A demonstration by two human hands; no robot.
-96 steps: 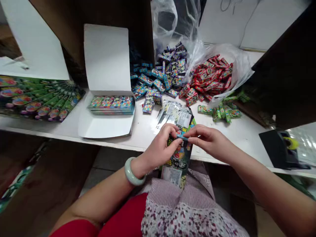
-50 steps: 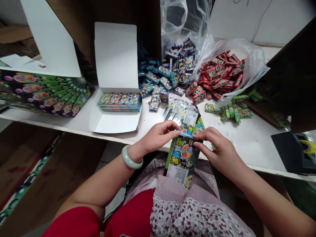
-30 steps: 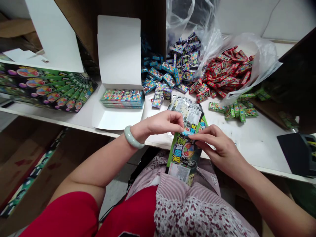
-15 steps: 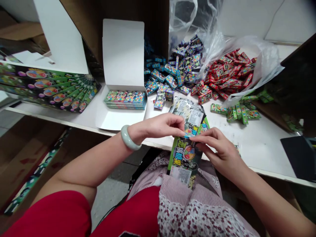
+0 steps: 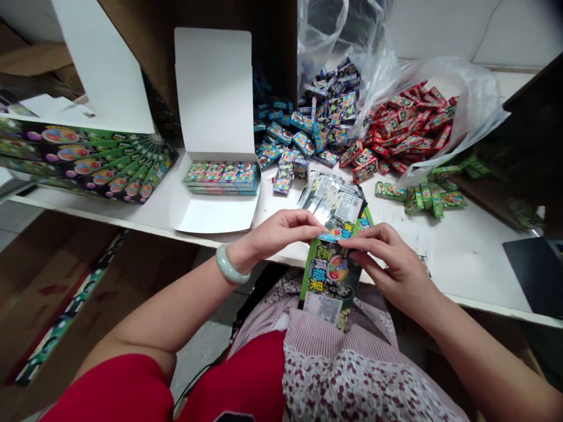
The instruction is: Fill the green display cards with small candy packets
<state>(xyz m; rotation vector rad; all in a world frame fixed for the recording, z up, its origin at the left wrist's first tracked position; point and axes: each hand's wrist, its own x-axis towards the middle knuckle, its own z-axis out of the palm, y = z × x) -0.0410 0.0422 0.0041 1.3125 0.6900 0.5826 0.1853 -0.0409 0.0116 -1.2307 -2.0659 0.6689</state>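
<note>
left hand: your left hand is up at the shelf edge, its fingers clenched in a pinch on the top of the printed candy card, right by a small blue tab, and a pale green bangle sits on your wrist.

right hand: your right hand comes in from the other side, its fingers also closed on that same top edge, so you've got the card in a two-handed pinch, fingertips almost meeting.

card: it hangs upright off the shelf edge, its lower end dropping towards your lap, with a stack of silver-backed printed sheets lying on the shelf just behind it.

packed so far: the white cardboard box stands open, lid up, with one tidy stack of small candy packs lying in it.

left lying loose: plenty here, you've got a blue candy pile, a purple candy pile, a red candy pile spilling by a clear plastic bag, and a smaller green candy pile, all loose on the white shelf.

off to the side: a fan of large printed cards lies spread at your far left, and a black object sits at the right edge, too cut off to name.
</note>
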